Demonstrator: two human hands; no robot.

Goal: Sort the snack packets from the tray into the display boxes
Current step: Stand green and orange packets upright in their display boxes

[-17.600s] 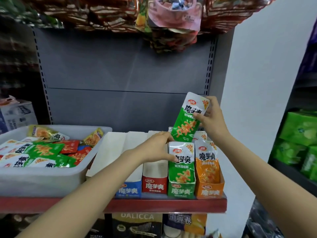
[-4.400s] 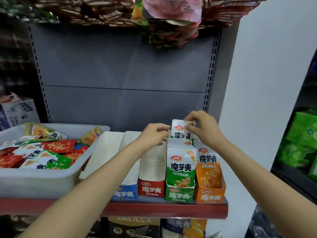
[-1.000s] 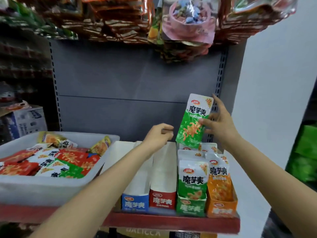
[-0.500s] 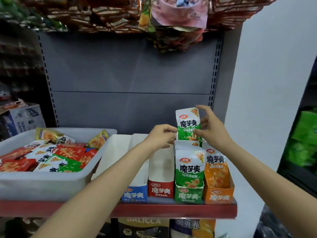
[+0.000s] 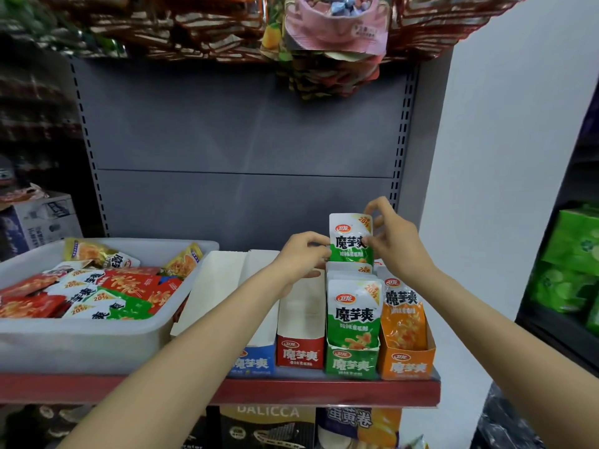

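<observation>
A green snack packet [image 5: 350, 238] stands upright at the back of the green display box [image 5: 351, 364], its lower part sunk behind other green packets. My right hand [image 5: 392, 238] pinches its right edge. My left hand [image 5: 299, 254] touches its left edge, fingers curled against it. The orange box [image 5: 406, 364] beside it holds orange packets. The red box [image 5: 299, 351] and blue box [image 5: 252, 362] show bare white insides. The white tray [image 5: 81, 338] on the left holds several red, green and yellow packets.
All stands on a red-edged shelf [image 5: 324, 390] against a grey back panel. Bagged snacks hang overhead [image 5: 334, 34]. A white wall rises on the right, with green boxes [image 5: 570, 254] on a side shelf. A carton [image 5: 39, 222] sits far left.
My right hand has brought the green packet down from above the boxes into the back of the green box. My left hand has moved right to the packet's left edge.
</observation>
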